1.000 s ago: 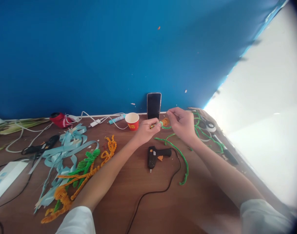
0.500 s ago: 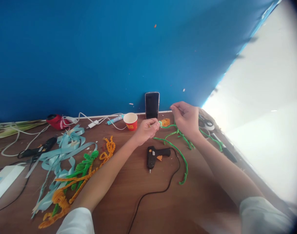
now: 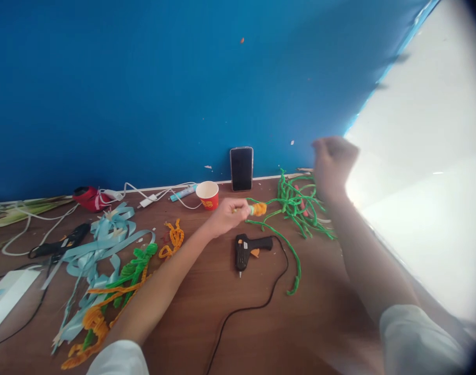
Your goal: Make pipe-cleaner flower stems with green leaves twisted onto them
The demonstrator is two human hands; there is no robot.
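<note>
My left hand is closed in a pinch on a small orange fuzzy pipe-cleaner piece with a pale green band at its base. It is over the table, just in front of the phone. Up to the right, my right hand is blurred by motion, its fingers curled together; whether anything thin is between them cannot be made out. A tangle of green pipe cleaners lies between and behind the hands. Below my left hand rests a black glue gun, nozzle toward me.
A phone leans on the blue wall beside a red paper cup. Pale blue ribbon, orange pipe cleaners and a second glue gun lie left. The first glue gun's black cord crosses the table's front.
My right hand has swung up and right, away from my left hand, uncovering the green tangle. My left hand has lowered slightly to the left, still holding the orange piece.
</note>
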